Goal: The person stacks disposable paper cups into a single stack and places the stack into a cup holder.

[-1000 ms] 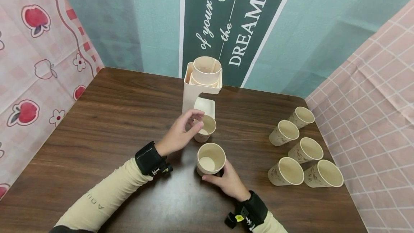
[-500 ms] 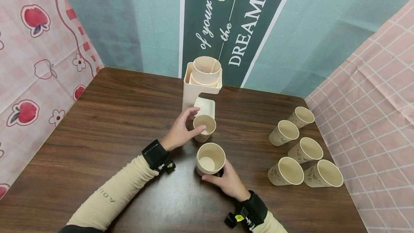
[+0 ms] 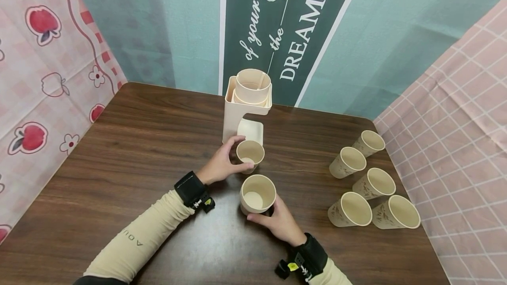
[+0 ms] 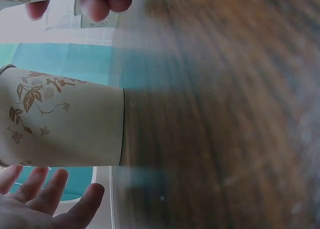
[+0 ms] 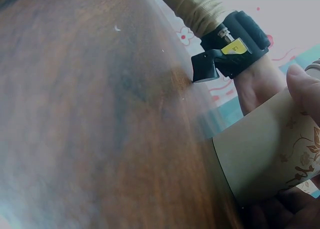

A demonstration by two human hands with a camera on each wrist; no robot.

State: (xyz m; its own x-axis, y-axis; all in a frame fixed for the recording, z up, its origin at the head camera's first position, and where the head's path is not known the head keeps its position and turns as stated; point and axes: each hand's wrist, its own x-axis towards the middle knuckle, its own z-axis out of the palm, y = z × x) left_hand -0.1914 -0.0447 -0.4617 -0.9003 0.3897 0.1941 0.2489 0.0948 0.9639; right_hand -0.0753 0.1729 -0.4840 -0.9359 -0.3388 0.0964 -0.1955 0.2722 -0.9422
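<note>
My right hand (image 3: 279, 223) grips a beige paper cup (image 3: 247, 209) printed with brown leaves, upright at the front middle of the table. In the right wrist view the thumb (image 5: 305, 91) lies across this cup's side, with fingers beneath partly in shadow. A second paper cup (image 3: 251, 151) stands just beyond it, in front of a cream dispenser-like stand (image 3: 233, 120). Around this cup's left side my left hand (image 3: 220, 164) is spread, thumb in front and index finger at the far rim. The left wrist view shows its other fingers (image 4: 52, 191) loosely extended, close beside the printed cup wall.
Several more paper cups (image 3: 348, 162) stand upright in a group at the right side of the brown wooden table (image 3: 158, 144). A round container (image 3: 253, 93) sits in the stand's top. Patterned cloths (image 3: 190, 21) hang behind and at both sides.
My left hand has moved slightly right and come in around the far cup, its thumb shifting lower across the cup's front. The right hand and its cup have stayed put.
</note>
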